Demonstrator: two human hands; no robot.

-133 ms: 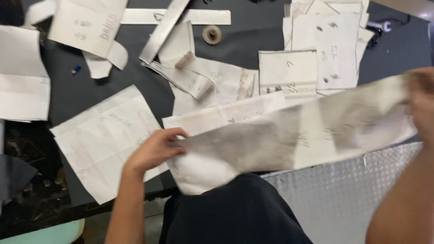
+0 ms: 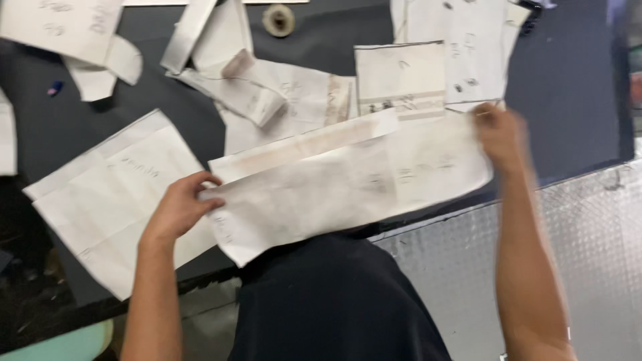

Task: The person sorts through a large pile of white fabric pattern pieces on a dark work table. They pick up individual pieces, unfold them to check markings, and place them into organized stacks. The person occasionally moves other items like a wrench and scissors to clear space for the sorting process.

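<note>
I hold a long white paper pattern piece (image 2: 348,184) stretched between both hands just above the black table (image 2: 575,113). My left hand (image 2: 175,210) pinches its left end. Its upper right corner is gripped by my right hand (image 2: 500,134). The piece is smudged grey and has faint handwriting. It hangs over the table's front edge, above my dark shirt (image 2: 334,301). Another long paper strip (image 2: 301,144) lies right behind it, partly covered.
Several more paper pattern pieces are scattered on the table: a large one (image 2: 107,194) at the left, a rectangular one (image 2: 401,77) at the back. A tape roll (image 2: 279,19) sits at the far edge. A ribbed metal floor plate (image 2: 588,254) lies at the right.
My right hand has moved left and toward the table with the paper's end. The paper now lies flatter and lower over the table edge.
</note>
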